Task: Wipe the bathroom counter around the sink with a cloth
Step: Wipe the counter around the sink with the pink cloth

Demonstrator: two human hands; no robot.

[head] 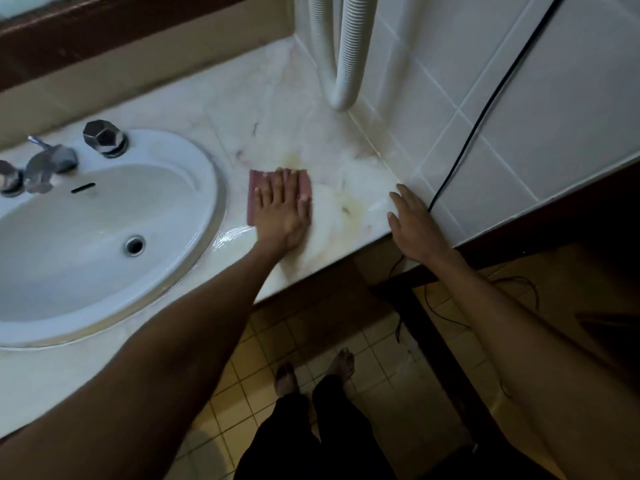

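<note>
Where L hand (282,211) presses: pink cloth (254,188).

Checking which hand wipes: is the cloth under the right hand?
No, the left hand presses the pink cloth; the right hand rests bare.

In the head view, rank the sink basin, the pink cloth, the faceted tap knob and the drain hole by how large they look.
1. sink basin, far the largest
2. pink cloth, partly covered by the left hand
3. faceted tap knob
4. drain hole, smallest
</note>
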